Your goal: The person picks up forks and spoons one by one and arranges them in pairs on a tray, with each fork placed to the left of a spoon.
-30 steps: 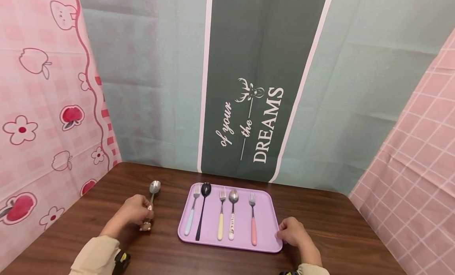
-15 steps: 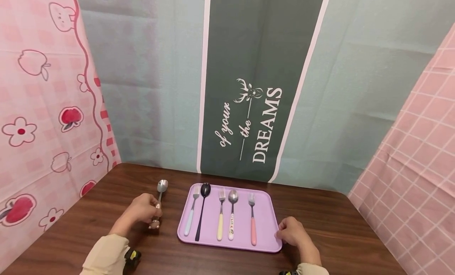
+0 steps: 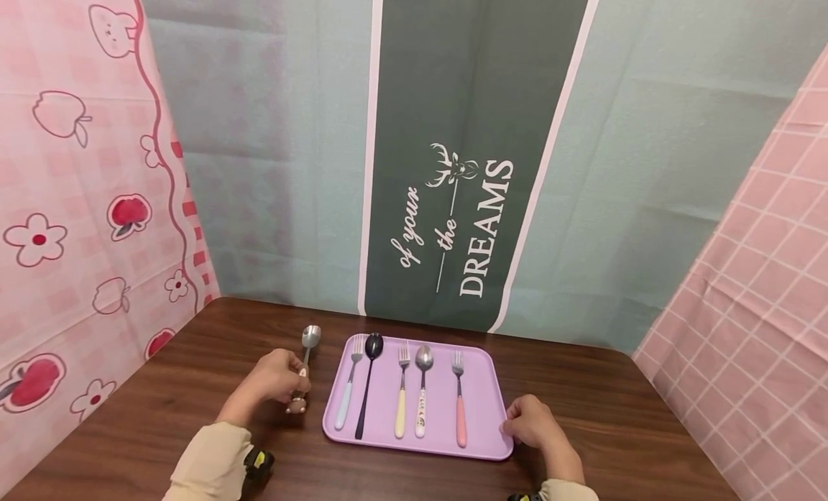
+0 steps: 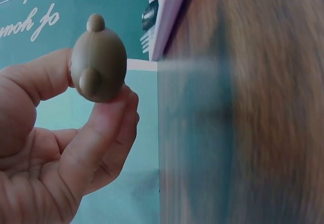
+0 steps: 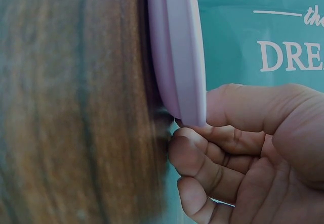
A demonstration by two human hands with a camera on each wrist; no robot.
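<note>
My left hand (image 3: 277, 376) pinches a metal spoon (image 3: 311, 336) by its handle, left of the purple tray (image 3: 484, 397). The spoon's bowl points toward the back wall. In the left wrist view, the brown bear-shaped handle end (image 4: 101, 64) sits between thumb and fingers. My right hand (image 3: 532, 420) grips the tray's right rim near its front corner, thumb on top and fingers curled below. On the tray lie a blue-handled fork (image 3: 346, 400), a black spoon (image 3: 366, 397), a yellow-handled fork (image 3: 402, 407), a spoon with a patterned white handle (image 3: 422, 407) and a pink-handled fork (image 3: 461, 415).
The dark wooden table (image 3: 621, 422) bears the tray. A green and grey cloth (image 3: 440, 91) hangs behind it. Pink patterned cloth (image 3: 71, 199) stands at the left and pink checked cloth (image 3: 770, 271) at the right.
My left hand has moved right with the spoon, closer to the tray's left edge. The right hand, the tray and the cutlery on it have stayed in place.
</note>
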